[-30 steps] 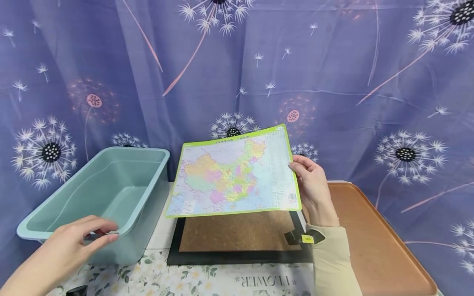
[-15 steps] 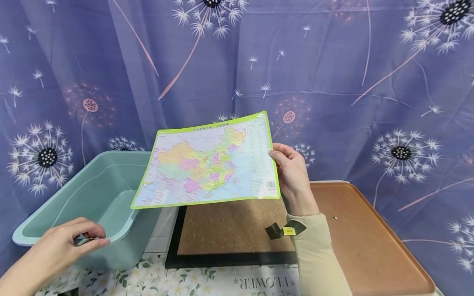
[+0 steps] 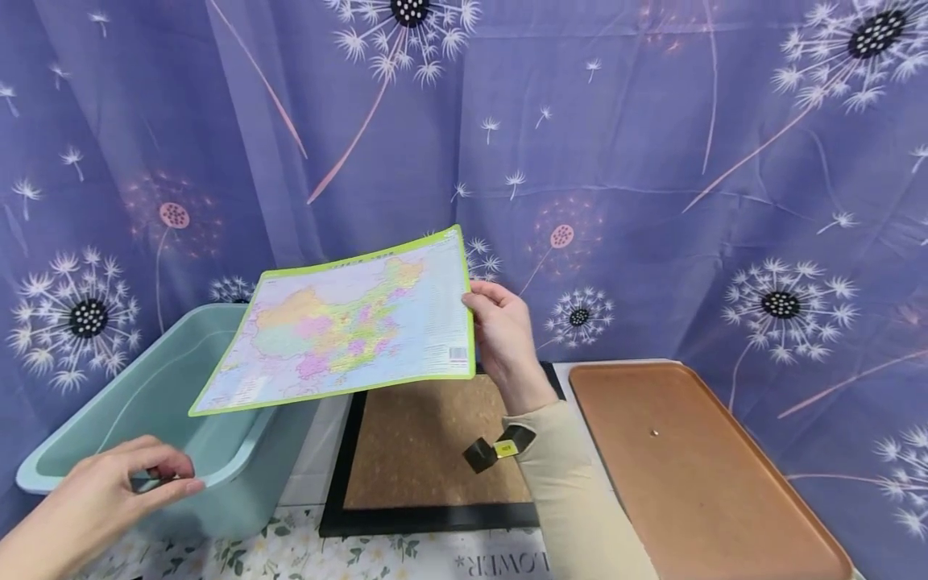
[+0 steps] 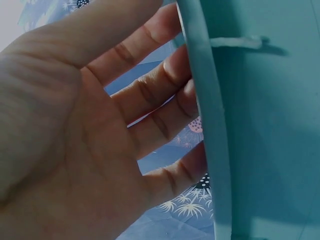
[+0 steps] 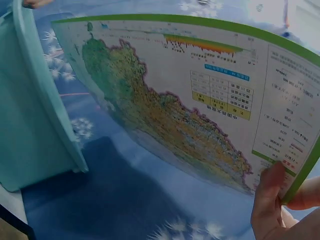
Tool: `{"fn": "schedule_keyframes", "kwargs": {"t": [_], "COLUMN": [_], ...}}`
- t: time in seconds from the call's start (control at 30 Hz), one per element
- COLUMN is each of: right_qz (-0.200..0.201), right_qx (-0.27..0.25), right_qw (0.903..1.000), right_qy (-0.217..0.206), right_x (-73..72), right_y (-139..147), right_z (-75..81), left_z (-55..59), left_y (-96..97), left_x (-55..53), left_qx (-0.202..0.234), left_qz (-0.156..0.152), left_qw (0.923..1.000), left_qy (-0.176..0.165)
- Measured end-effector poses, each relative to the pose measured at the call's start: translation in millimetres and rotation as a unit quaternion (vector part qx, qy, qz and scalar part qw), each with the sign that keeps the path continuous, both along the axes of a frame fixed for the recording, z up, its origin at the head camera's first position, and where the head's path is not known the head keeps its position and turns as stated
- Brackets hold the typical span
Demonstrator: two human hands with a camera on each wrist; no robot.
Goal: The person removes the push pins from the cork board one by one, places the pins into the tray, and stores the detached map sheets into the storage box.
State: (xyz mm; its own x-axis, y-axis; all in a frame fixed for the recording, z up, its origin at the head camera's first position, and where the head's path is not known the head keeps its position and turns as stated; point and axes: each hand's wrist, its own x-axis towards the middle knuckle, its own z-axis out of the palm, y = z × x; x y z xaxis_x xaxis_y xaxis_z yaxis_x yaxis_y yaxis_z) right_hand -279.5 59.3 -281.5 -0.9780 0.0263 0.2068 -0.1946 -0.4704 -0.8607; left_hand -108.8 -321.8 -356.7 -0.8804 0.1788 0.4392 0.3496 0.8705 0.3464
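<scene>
My right hand [image 3: 503, 338] pinches the right edge of a map [image 3: 348, 322], a thin, glossy sheet with a green border. Tilted, the map hangs in the air over part of the teal bin [image 3: 250, 459] and the brown board. In the right wrist view the back of the map [image 5: 165, 120] shows a relief map and tables, with the thumb pressed on its corner. At the near end of the bin, my left hand [image 3: 123, 483] has loosely bent fingers. In the left wrist view the bin's rim [image 4: 210, 100] hides the fingertips of the left hand [image 4: 100, 130]; contact cannot be told.
A brown board in a black frame [image 3: 428, 475] lies on the flower-patterned table cloth [image 3: 304, 556]. To the right is a copper-coloured tray [image 3: 710, 483] with a tiny shiny bit [image 3: 654, 433] on it. A blue-purple dandelion curtain [image 3: 616, 145] hangs behind.
My right hand has carried the map leftward, from above the board to partly above the bin. More of the board and tray now shows. The left hand stays near the bin's rim.
</scene>
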Motion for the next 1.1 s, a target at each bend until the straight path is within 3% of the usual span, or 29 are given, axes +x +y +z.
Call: {"fn": "schedule_keyframes", "kwargs": {"t": [0.27, 0.53, 0.77, 1.1], "right_qz": [-0.001, -0.003, -0.025, -0.074], "right_qx": [0.024, 0.06, 0.098, 0.163], "right_qw": [0.9995, 0.9979, 0.9948, 0.9835], "right_qy": [-0.022, -0.026, -0.014, -0.027], "right_x": [0.0, 1.7, 2.2, 11.4], "right_y": [-45, -84, -117, -149], "right_z": [-1.0, -5.4, -17.6, -37.2], "left_z": [-2.5, -3.9, 0.3, -6.7], "left_y": [-3.4, -3.0, -2.6, -6.5], "left_x": [3.2, 2.7, -1.0, -3.6], "left_qx": [-0.018, -0.019, -0.032, -0.024], "left_qz": [0.034, 0.037, 0.053, 0.031], "left_qw": [0.9975, 0.9987, 0.9942, 0.9975], "left_qy": [-0.058, -0.031, -0.088, -0.059]}}
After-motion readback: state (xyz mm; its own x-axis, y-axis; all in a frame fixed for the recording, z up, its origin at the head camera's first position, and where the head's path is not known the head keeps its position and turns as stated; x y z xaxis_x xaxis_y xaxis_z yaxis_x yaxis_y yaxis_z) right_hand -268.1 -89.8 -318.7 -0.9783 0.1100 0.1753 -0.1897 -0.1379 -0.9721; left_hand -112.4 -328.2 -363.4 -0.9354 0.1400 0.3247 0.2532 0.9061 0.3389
